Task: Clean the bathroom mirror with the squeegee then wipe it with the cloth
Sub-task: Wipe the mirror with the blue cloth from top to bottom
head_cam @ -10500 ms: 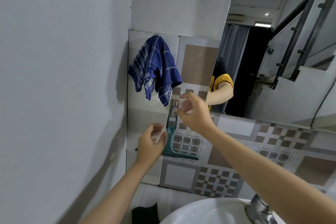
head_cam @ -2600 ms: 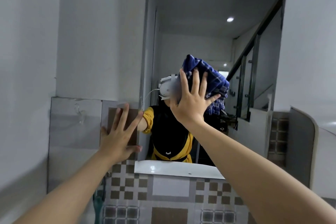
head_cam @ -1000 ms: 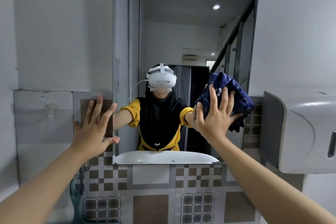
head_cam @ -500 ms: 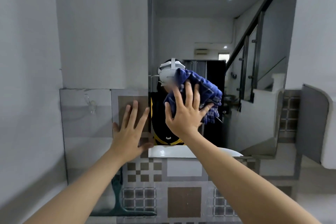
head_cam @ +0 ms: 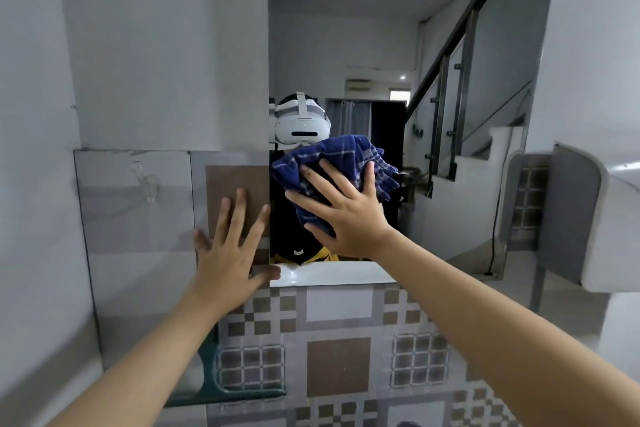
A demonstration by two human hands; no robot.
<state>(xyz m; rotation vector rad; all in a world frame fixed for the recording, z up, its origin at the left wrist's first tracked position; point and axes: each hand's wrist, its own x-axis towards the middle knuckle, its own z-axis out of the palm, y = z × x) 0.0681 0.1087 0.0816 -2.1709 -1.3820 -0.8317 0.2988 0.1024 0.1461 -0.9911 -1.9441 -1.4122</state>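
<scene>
My right hand presses a bunched blue checked cloth flat against the lower left part of the bathroom mirror, fingers spread over it. To the left of the mirror's edge, my left hand rests open and flat on the tiled wall. The green squeegee hangs low on the wall below my left forearm, which hides part of it. The mirror reflects a person wearing a white headset.
A white wall dispenser juts out at the right, close to the mirror's edge. A clear hook sticks on the grey tile at the left. Patterned tiles cover the wall below the mirror.
My right hand has slid the cloth a little down and to the right across the glass. The left hand stays flat on the wall tile.
</scene>
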